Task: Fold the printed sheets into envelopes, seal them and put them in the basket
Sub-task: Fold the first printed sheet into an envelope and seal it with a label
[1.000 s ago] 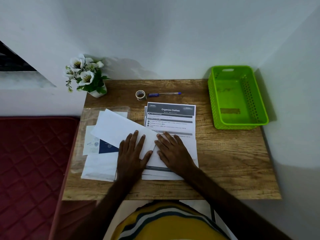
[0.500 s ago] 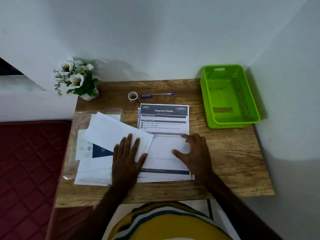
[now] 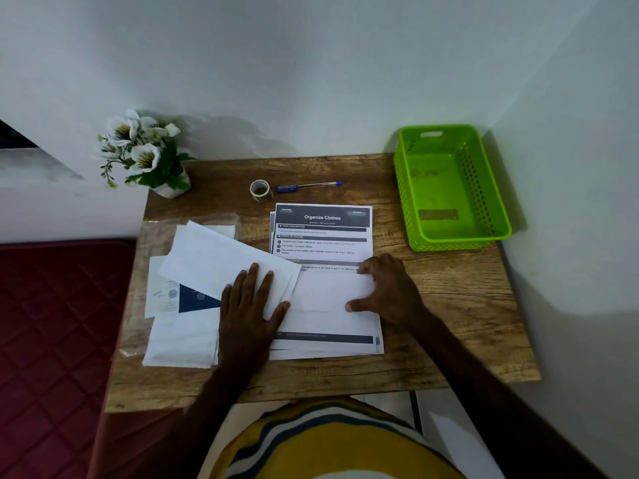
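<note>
Printed sheet (image 3: pixel 323 233): lay mid-counter (image 3: pixel 449 305), headed "Organize Clothes", with bars reading "TASK DESCRIPTION" and "STEPS TO FOLLOW"; smaller print was too blurred to read.
Right hand (image 3: pixel 390 292): my fingers were spread, pressing the sheet's folded-up lower flap flat, gripping nothing.
Left hand (image 3: pixel 250 305): lay flat and open on the envelopes (image 3: pixel 221 261) beside the sheet.
Basket (image 3: pixel 449 188): green, at the counter's far right corner.

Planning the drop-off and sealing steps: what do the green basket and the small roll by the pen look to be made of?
Green basket: moulded plastic, slightly glossy; rows of punched holes in the walls and a cut-out handle point to that. Small roll beside the pen: probably clear adhesive tape on a pale core, with a shiny translucent rim; too small to be sure.
</note>
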### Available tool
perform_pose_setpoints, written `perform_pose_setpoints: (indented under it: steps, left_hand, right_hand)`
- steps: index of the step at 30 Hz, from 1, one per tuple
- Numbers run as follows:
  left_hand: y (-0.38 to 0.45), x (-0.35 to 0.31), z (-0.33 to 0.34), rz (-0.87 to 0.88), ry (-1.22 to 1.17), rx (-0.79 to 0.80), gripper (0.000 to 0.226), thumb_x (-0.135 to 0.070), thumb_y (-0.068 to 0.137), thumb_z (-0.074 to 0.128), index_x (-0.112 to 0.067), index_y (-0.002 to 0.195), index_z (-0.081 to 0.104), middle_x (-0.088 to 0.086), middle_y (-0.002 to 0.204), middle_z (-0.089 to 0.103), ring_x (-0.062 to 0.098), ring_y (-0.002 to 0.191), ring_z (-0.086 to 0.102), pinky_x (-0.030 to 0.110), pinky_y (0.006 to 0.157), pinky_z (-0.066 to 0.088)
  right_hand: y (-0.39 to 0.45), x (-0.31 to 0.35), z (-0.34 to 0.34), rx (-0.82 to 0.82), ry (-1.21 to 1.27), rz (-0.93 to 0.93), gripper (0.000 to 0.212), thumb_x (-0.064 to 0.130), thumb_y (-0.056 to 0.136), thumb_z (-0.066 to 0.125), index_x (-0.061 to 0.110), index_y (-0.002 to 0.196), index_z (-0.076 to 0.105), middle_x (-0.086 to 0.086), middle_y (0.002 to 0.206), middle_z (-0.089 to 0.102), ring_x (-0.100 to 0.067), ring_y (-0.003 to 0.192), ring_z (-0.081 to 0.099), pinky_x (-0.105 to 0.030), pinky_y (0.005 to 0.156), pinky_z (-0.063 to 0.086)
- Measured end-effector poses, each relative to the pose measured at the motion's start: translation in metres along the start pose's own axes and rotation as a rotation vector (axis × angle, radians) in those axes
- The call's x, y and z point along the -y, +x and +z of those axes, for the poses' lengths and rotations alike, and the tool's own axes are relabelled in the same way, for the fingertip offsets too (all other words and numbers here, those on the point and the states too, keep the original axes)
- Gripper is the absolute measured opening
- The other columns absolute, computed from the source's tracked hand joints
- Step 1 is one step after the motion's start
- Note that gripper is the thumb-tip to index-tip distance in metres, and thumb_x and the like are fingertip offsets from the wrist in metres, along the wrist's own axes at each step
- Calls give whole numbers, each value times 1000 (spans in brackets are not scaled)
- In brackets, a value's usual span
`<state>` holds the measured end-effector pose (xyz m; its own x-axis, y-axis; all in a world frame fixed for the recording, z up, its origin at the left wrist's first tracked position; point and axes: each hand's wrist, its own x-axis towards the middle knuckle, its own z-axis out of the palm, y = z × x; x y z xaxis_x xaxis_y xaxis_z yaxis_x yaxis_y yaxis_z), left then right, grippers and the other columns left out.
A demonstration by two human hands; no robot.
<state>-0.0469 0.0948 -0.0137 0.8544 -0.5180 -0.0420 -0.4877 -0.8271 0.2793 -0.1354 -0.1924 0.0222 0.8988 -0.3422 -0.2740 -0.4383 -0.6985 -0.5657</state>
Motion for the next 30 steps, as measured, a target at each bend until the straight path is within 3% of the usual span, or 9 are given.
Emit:
perform_pose_setpoints:
  steps: [6, 9, 12, 14, 19, 24, 30]
  left_hand:
    - [2, -2, 2, -32, -30, -10, 73, -63, 100, 37, -26, 162, 24, 1, 171, 16, 24, 158, 14, 51, 127, 16]
    - [2, -4, 1, -42, -45, -15, 73, -63, 100, 38, -26, 162, 24, 1, 171, 16, 24, 158, 14, 51, 127, 15]
    - [2, -7, -2, -39, -54, -29, 71, -60, 100, 41, -24, 160, 29, 3, 170, 19, 26, 157, 17, 52, 127, 17]
    - [1, -8, -3, -27, -50, -35, 70, -59, 100, 41, -22, 159, 34, 5, 170, 21, 28, 156, 18, 54, 126, 19]
    - [2, -14, -8, -38, -35, -17, 70, -60, 100, 35, -21, 159, 34, 6, 171, 19, 28, 157, 16, 53, 127, 15]
    - [1, -18, -10, -37, -51, -60, 66, -54, 100, 40, -17, 154, 43, 9, 168, 27, 30, 156, 22, 54, 126, 16]
    - [-1, -23, -4, -30, -38, -212, 50, -39, 98, 58, -8, 137, 62, 15, 151, 52, 38, 138, 48, 58, 116, 34]
  right_hand:
    - [1, 8, -2, -89, -68, -38, 61, 47, 54, 94, 25, 98, 58, 6, 103, 56, -16, 100, 47, -36, 83, 39]
    - [-4, 8, -3, -91, 228, 40, 48, 24, 63, 95, 21, 97, 61, 4, 96, 64, -14, 92, 57, -32, 79, 47]
    - [-9, 12, -4, -51, 683, 225, 45, 2, 66, 93, 15, 99, 66, 1, 89, 70, -4, 76, 67, -15, 66, 51]
    - [-14, 16, -4, -18, 902, 372, 42, 2, 68, 92, 15, 102, 72, 3, 90, 78, -5, 77, 74, -17, 62, 56]
    - [-30, 20, 6, 63, 1093, 539, 20, 6, 82, 84, 17, 97, 76, -3, 94, 80, -17, 77, 78, -35, 57, 62]
    - [-40, 22, 8, -49, 1174, 563, 15, 4, 90, 75, 18, 95, 74, 6, 85, 80, -14, 76, 77, -35, 54, 62]
    - [-55, 18, -14, -395, 1010, 466, 13, 8, 92, 73, 20, 96, 74, 13, 79, 78, -9, 68, 75, -30, 44, 57]
